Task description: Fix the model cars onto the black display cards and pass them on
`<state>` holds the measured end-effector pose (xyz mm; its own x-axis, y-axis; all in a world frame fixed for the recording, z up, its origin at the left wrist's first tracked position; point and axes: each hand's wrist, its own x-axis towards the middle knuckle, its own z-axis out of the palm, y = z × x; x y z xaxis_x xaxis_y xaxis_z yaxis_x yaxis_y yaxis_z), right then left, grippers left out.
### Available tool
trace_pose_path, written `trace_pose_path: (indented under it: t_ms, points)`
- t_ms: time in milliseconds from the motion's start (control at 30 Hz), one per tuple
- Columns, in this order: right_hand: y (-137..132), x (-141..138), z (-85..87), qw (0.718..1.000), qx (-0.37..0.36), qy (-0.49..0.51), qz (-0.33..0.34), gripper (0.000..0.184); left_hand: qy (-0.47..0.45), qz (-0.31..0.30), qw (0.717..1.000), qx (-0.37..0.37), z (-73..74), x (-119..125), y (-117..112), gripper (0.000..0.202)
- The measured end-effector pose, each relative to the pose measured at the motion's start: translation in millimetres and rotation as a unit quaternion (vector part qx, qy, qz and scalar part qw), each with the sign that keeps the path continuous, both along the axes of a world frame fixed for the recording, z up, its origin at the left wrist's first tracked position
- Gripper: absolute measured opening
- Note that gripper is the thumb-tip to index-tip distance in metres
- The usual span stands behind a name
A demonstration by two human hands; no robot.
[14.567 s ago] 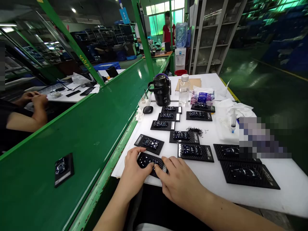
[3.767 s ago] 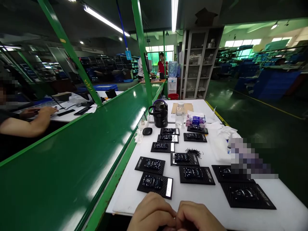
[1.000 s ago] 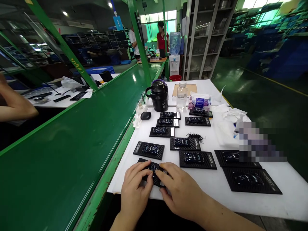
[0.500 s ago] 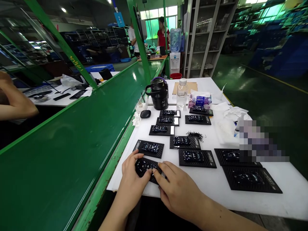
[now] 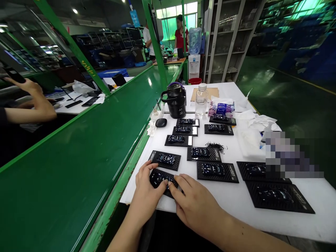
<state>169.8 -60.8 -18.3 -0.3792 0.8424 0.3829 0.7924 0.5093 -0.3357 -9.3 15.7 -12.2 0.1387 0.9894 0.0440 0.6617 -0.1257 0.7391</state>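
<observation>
Both my hands rest on a black carbon-pattern card with a dark glossy toy car at the near edge of the white table. My left hand grips its left end, fingers curled over the car. My right hand presses its right end with the fingertips. Several more such cards lie beyond, the nearest ones being a card behind it and a card to the right.
A black jug, a clear bottle, a blue packet, white tissues and a tuft of black fibres sit further back. A green conveyor runs along the left. Another person's arm is across it.
My hands keep hold of the nearest card and have shifted only slightly. The person across the conveyor has raised a hand holding a dark object.
</observation>
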Motion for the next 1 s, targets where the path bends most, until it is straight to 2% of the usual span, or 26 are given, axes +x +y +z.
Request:
trace_pose_path:
  t_ms: [267,567,1000]
  points:
    - [-5.5,5.5,0.2,0.999,-0.003,0.044,-0.001,0.043,-0.008,0.014,1.0,0.007,1.3,1.7,-1.8,0.048]
    - [-3.4,3.3,-0.4,0.999,-0.022,0.031,-0.006,0.046,-0.024,0.01,1.0,0.001,1.3,3.0,-0.2,0.049]
    - [-2.2,1.0,-3.3,1.0,-0.002,-0.01,-0.004,0.047,-0.047,-0.006,0.999,0.011,-0.1,-0.1,-4.1,0.046]
